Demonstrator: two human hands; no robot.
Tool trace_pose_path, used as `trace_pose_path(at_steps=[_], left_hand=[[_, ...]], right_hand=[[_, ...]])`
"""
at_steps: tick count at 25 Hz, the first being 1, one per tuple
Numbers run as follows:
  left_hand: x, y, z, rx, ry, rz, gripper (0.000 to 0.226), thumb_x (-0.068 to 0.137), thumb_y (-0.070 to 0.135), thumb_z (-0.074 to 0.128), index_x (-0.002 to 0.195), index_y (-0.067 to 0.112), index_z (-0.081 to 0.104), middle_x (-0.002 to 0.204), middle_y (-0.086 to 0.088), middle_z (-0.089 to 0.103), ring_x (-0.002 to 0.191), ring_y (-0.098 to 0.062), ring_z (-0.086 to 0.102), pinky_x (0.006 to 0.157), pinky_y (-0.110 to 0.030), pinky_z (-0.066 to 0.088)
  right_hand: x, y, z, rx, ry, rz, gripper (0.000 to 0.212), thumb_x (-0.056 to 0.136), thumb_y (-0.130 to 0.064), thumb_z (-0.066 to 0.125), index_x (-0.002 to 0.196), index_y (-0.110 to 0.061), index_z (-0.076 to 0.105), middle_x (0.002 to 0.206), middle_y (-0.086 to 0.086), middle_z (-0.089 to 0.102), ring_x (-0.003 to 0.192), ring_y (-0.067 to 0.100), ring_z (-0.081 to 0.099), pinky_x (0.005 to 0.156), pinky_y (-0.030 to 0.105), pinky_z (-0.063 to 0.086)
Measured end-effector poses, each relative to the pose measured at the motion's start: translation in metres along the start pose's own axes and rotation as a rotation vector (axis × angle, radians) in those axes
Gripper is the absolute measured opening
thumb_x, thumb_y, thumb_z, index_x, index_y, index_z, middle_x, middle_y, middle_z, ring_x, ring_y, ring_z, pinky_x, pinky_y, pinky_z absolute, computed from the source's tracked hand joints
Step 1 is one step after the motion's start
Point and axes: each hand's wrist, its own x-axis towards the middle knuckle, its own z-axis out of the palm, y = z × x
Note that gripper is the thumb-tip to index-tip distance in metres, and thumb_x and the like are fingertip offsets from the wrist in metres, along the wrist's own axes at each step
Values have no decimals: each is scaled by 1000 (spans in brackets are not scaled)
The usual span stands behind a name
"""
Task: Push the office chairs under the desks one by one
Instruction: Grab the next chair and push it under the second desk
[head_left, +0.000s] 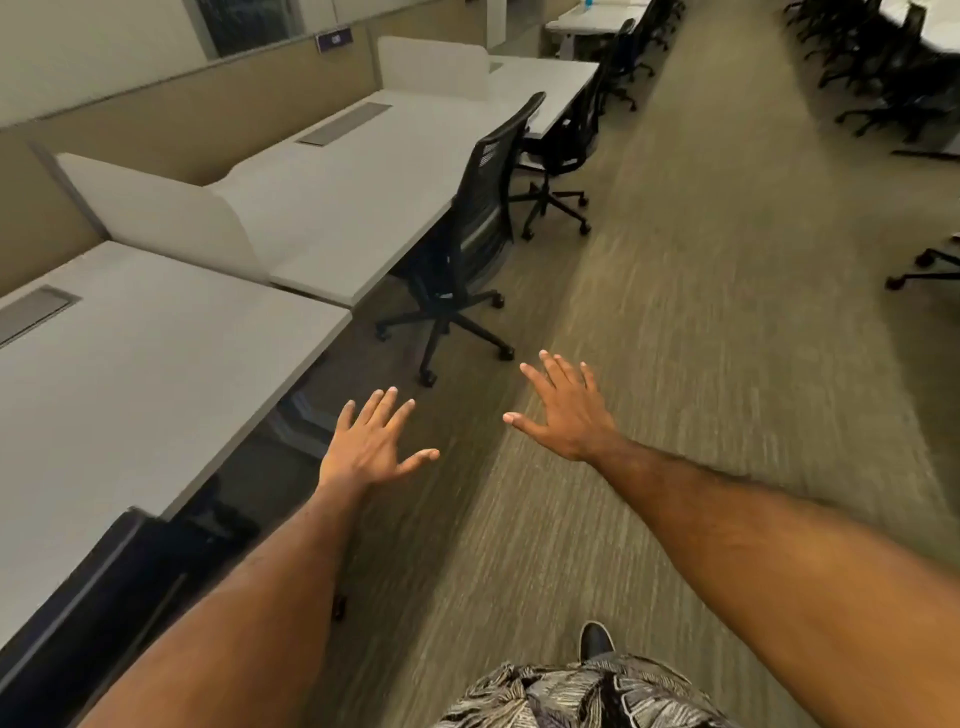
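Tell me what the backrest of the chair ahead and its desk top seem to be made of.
Backrest: probably black mesh or perforated plastic; small holes show near its top. Desk top: seemingly matte pale laminate, smooth and even; core hidden.

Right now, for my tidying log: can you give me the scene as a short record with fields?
left hand: open, fingers spread, holding nothing
right hand: open, fingers spread, holding nothing
desk: white, grey hatch in its top
chair ahead: black, backrest at the desk edge, base out on the carpet, untouched
next chair: black, further along the same row
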Motion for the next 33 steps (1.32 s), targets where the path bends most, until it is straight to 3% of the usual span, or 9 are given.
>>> trace_pose_path(at_steps=[5,11,16,21,33], left_hand=[[106,104,-19,3,52,66,109,74,90,0,160,25,12,169,-7,6,156,-23,1,123,-49,0],[224,217,-49,-47,96,142,110,73,90,2,160,24,14,169,-6,10,156,-22,3,124,-49,2],[303,260,-77,-24,121,171,106,78,89,6,161,23,12,169,-7,11,156,-22,2,125,-49,3],[409,250,-113,-22,218,100,94,88,82,19,160,22,14,168,-9,13,155,-24,4,124,-51,2],[647,143,-209,-34,367,-110,98,85,84,10,160,21,16,168,-10,15,155,-27,6,124,-52,6]], right_hand=[[3,141,-14,22,14,105,123,65,-97,-6,162,-24,12,171,11,4,157,28,2,125,53,-3],[36,283,-42,9,-1,183,122,66,-96,-6,162,-23,11,170,13,5,157,28,2,123,51,-5],[89,338,-59,-17,10,190,100,85,-85,22,162,-21,13,170,12,9,157,27,6,124,51,-1],[193,372,-83,-51,22,131,92,92,-78,29,163,-21,11,170,12,6,157,27,3,125,52,-2],[502,395,-175,-73,196,-57,89,93,-76,35,162,-22,17,170,12,11,157,26,6,124,51,-2]])
